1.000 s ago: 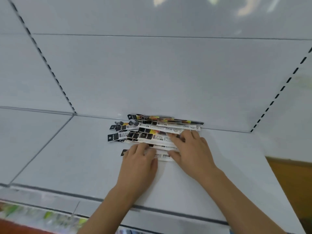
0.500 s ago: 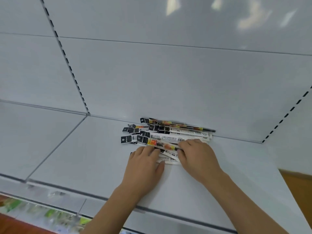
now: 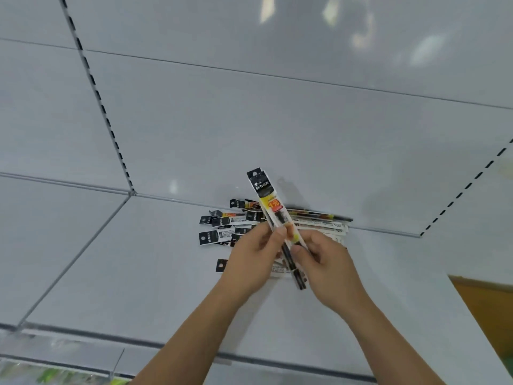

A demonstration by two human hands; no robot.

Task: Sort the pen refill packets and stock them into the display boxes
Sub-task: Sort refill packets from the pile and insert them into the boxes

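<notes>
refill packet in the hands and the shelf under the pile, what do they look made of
Refill packet: it looks like glossy clear plastic film over a printed card header, judging by the sheen and the punched hang hole. Left hand and right hand pinch it. Shelf: probably painted sheet metal, smooth pale grey with soft reflections.

We read a white brand mark, "M&G", on the black header of the raised refill packet (image 3: pixel 273 215), which both hands pinch above the pile of packets (image 3: pixel 277 226). Below that header, on the packet's yellow band, a red patch carries a large "1" followed by a character we cannot make out. In the pile, to the left of the raised packet, one black header (image 3: pixel 222 221) shows a similar white mark, too small to confirm. The white panels of the pile's packets carry fine print and barcode-like lines; we cannot read these.
</notes>
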